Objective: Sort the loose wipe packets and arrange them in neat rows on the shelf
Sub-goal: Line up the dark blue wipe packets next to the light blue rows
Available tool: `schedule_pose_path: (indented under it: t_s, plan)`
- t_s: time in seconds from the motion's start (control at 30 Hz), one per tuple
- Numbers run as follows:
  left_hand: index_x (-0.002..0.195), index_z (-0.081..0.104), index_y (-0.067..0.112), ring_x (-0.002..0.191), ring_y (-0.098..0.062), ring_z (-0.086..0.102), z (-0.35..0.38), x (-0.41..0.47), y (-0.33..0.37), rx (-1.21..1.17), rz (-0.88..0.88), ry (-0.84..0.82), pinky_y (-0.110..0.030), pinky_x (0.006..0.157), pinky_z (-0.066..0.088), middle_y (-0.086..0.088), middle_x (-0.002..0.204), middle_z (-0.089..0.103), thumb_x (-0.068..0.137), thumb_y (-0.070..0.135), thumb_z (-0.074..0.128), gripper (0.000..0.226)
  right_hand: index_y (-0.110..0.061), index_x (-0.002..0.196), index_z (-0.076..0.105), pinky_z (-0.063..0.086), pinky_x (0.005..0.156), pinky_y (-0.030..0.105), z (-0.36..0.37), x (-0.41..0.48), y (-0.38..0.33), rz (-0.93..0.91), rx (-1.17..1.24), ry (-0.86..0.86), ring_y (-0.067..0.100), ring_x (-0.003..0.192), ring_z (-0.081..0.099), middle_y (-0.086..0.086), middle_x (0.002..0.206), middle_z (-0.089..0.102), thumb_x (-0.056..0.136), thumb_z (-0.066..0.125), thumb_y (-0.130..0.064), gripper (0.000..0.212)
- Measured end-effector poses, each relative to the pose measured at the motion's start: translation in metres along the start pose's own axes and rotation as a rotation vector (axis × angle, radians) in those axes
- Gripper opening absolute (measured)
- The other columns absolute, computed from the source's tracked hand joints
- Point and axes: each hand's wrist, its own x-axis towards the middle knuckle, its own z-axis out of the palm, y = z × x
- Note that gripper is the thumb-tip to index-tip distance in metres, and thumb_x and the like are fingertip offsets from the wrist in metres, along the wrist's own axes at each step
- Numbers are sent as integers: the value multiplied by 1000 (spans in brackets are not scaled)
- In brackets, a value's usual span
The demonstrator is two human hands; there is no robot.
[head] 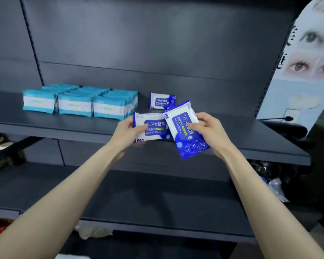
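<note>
Blue level packet (pixel 153 128), pinched by left hand (pixel 128 130), sits partly behind tilted packet (pixel 185 131) gripped by right hand (pixel 209 131).

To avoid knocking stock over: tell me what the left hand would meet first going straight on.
Probably the lone blue packet standing on the shelf: the left hand, holding its own packet, points up-right toward it. Depth is unclear. The tilted packet lies beside that line.

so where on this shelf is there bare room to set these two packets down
Widest bare stretch of shelf: right of the standing blue packet, out to the right upright. A bare strip runs before the teal rows along the front edge, and a patch left of them. Crowded: the gap between teal rows and the standing packet.
</note>
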Motion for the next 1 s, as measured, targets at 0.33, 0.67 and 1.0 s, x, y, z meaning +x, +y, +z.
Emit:
schedule_pose_path:
  t_s: [0.33, 0.67, 1.0]
  plan:
    - [112, 64, 7, 93, -23, 67, 6, 137, -11, 233, 60, 61, -40, 89, 54, -9, 108, 69, 84, 5, 68, 28, -17, 106, 52, 55, 67, 26, 2, 125, 22, 23, -144, -24, 14, 83, 70, 1, 103, 69, 96, 55, -21, 11]
    - [111, 60, 6, 98, -28, 66, 26, 282, -69, 298, -41, 35, -42, 91, 52, -13, 112, 68, 83, 2, 69, 30, -12, 105, 49, 54, 63, 22, 6, 244, 60, 66, -265, 74, 13, 75, 67, 6, 103, 67, 86, 64, -2, 26]
    - [97, 59, 9, 92, -29, 65, 36, 358, -89, 404, 5, 111, -34, 81, 52, -15, 101, 69, 80, 4, 72, 23, -14, 96, 57, 56, 80, 38, -4, 312, 81, 3, -457, 116, 20, 91, 68, 3, 100, 69, 82, 71, -6, 22]
